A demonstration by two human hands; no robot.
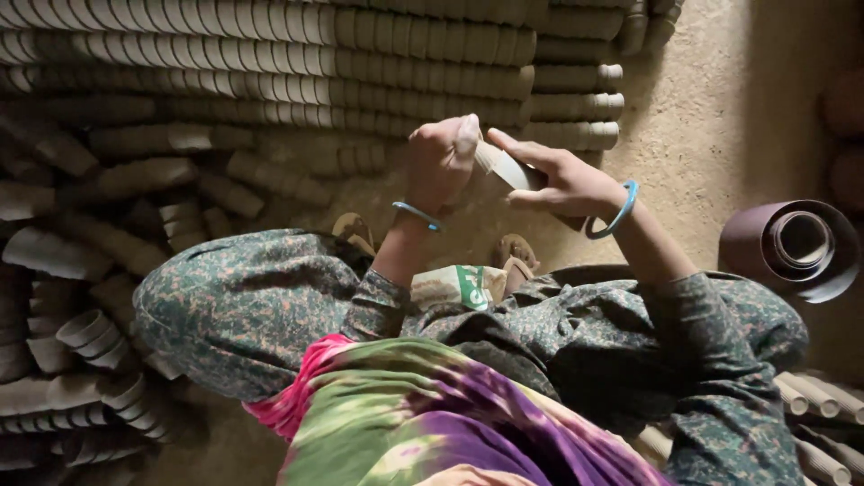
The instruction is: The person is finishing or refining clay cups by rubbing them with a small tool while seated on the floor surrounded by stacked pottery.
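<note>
Single view, head-worn camera: looks steeply down from above the person's lap (468, 360), close range. Faces forward over the knees toward the earthen floor (720, 117); stacked clay cups (360, 63) lie beyond the lap, at frame top. No second view.

So there's a small pale clay cup (500, 166), unfired looking. It's lying tilted, held up in the air above the sandy floor.
</note>
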